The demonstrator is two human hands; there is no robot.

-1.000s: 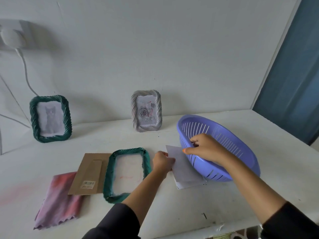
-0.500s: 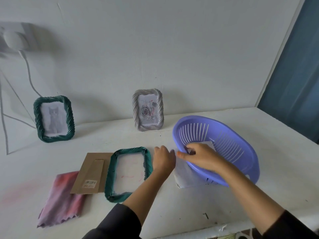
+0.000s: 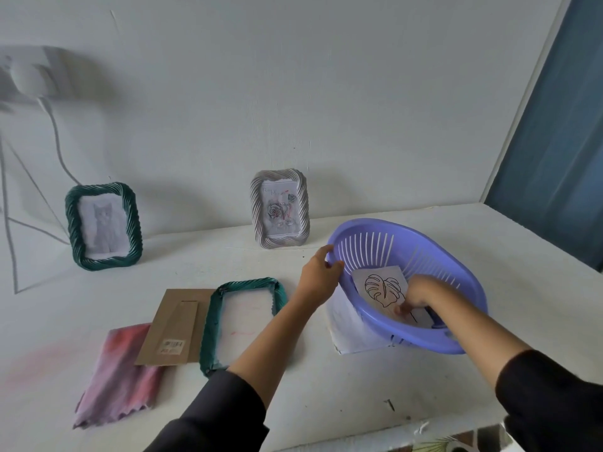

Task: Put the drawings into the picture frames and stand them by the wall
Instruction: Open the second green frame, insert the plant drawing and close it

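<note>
**Right hand (image 3: 416, 296) on the leaf drawing, left hand (image 3: 318, 277) holding the basket**

The left hand grips the near-left rim of a purple slotted plastic basket (image 3: 456, 249). Its thumb is hooked over the inside of the rim and its fingers are curled round the outside. The basket is tilted, with its opening turned toward the person.

The right hand is down inside the basket. Its bent fingertips (image 3: 402, 309) rest on the lower edge of a white paper sheet with a black outline drawing of a leaf (image 3: 380, 288), which lies against the basket's inner wall. Whether the thumb is under the paper, making a pinch, cannot be told.

A plain white sheet of paper (image 3: 346, 327) lies flat on the white table (image 3: 326, 402) under the basket, below the left hand.

Just left of the left forearm lies a dark green rope-patterned picture frame (image 3: 212, 321), flat on the table. Touching its far side is a brown cardboard backing board (image 3: 173, 327) with a barcode label. The board overlaps a crumpled pink cloth (image 3: 114, 380), further left again.

Beyond the hands, two filled frames stand upright by the wall:
- A grey rope-patterned frame holding a rose drawing (image 3: 257, 207) stands behind the left hand.
- A second dark green rope-patterned frame holding a cat drawing (image 3: 73, 230) stands well off to the left.

A blue curtain (image 3: 554, 125) hangs past the right hand, at the table's far corner.
</note>
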